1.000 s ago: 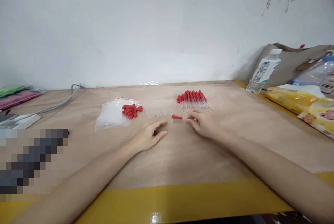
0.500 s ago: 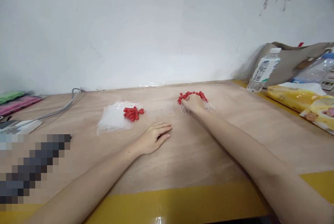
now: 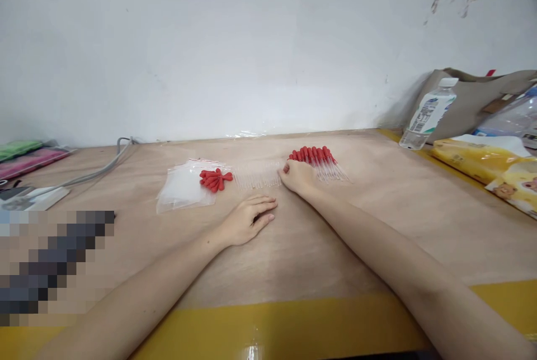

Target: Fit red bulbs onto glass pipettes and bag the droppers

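Observation:
My left hand (image 3: pixel 250 220) lies flat on the table with its fingers stretched out, holding nothing. Just beyond it is a row of clear thin tubes (image 3: pixel 257 175). At the right end of that row, my right hand (image 3: pixel 297 176) has its fingers pinched together; whatever is between them is hidden. Droppers with red bulbs (image 3: pixel 322 163) lie side by side right behind and beside that hand, which covers part of them. A heap of loose red rubber bulbs (image 3: pixel 215 180) sits to the left of the tubes, on clear plastic zip bags (image 3: pixel 180 188).
On the right stand a water bottle (image 3: pixel 428 117), a grey bag (image 3: pixel 465 108) and yellow packages (image 3: pixel 482 156). A grey cable (image 3: pixel 100 171) and green and pink packets (image 3: pixel 29 160) lie at left. Yellow tape (image 3: pixel 268 323) edges the table (image 3: pixel 327 259); a wall rises behind.
My right hand has moved left and slightly nearer, from over the red-bulbed droppers to the right end of the clear tubes. More droppers are now uncovered. The left hand has stayed put.

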### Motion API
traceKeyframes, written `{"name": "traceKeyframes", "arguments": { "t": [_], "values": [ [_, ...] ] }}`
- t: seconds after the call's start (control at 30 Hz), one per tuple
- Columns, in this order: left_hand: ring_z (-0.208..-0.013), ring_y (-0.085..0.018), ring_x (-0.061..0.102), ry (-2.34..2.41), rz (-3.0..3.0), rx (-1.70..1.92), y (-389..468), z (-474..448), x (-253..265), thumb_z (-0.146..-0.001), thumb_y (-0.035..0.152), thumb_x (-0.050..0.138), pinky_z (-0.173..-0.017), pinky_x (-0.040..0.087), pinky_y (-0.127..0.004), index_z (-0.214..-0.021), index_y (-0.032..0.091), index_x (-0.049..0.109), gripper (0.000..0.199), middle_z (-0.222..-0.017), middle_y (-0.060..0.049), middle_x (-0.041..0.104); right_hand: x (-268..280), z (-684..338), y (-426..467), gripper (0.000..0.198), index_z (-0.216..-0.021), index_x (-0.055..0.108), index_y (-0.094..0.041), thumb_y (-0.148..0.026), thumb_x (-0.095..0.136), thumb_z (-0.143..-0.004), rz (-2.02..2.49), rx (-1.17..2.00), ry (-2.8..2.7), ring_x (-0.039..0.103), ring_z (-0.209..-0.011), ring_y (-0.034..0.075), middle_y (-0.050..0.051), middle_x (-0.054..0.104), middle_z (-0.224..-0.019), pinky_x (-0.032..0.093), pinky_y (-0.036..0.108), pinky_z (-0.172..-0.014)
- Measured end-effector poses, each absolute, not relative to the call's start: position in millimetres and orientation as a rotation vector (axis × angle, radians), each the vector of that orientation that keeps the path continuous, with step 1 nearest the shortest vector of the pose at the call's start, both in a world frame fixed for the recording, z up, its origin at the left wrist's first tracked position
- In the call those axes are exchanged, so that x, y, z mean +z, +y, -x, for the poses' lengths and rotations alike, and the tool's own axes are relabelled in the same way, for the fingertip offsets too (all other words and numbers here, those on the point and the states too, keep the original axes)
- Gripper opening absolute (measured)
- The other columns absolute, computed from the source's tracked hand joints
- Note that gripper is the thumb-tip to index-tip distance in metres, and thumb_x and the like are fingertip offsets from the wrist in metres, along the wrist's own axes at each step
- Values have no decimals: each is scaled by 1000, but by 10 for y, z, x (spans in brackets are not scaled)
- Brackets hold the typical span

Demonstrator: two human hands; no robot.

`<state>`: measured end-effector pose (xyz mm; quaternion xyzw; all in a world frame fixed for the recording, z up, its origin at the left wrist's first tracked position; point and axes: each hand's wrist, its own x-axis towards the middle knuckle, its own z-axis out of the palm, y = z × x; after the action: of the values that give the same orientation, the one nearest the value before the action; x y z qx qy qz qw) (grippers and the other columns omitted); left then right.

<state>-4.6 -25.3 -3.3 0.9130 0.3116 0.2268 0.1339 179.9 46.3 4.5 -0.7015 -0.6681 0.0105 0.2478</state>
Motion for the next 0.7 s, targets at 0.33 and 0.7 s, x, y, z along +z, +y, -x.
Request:
{"name": "traceKeyframes", "arguments": {
  "t": [0.33,0.7],
  "values": [
    [-112,-20,50,910,-2650,683,-269,53,-53,-87,30,44,-96,40,-40,-115,21,58,32,-118,-7,58,25,-1950,274,18,-70,63,-21,-34,52,-74,1918,114,-1856,59,-73,21,5,67,-77,38,28,-58],
    [-129,-34,22,2179,-2257,1228,298,506,140,-78,47,50,-102,20,-52,-114,22,57,44,-133,-13,38,28,-2473,-232,24,-64,60,-21,-44,60,-69,1738,405,-2075,49,-53,12,0,59,-60,29,23,-46]
  ]
}}
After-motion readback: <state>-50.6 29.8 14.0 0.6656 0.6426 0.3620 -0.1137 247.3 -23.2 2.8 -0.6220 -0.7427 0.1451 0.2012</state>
